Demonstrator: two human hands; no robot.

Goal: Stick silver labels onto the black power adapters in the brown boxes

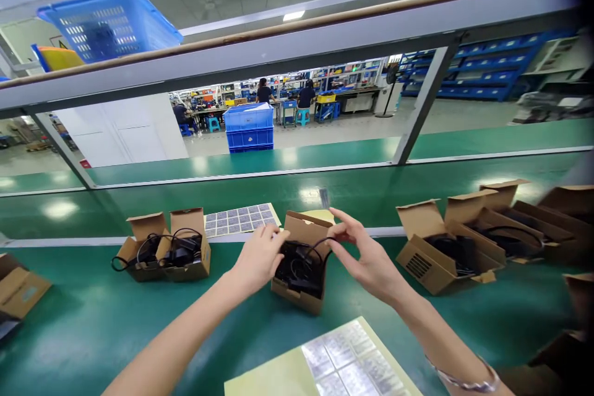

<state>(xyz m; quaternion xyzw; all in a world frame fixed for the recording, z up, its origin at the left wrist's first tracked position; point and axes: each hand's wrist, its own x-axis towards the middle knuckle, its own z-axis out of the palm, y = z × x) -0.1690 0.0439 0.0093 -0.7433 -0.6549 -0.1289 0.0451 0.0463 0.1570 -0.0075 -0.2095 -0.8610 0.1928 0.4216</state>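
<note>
An open cardboard box (297,298) stands on the green work surface in front of me, its lid flap raised at the back. Black cables and a black device (301,269) lie inside it. My left hand (260,257) is at the box's left side, fingers bent over the rim near the black parts; what its fingertips hold, if anything, is hidden. At the right side, my right hand (359,250) has its thumb and fingers apart around a loop of black cable that rises from the box. Nearer to me lies a backing sheet with silvery labels (341,359).
Two open boxes with black cables (185,269) stand at the left, beside a label sheet (241,219). Another box (23,291) sits at the far left. Several open boxes (431,266) line the right. A metal frame (422,105) crosses behind; people sit in the background.
</note>
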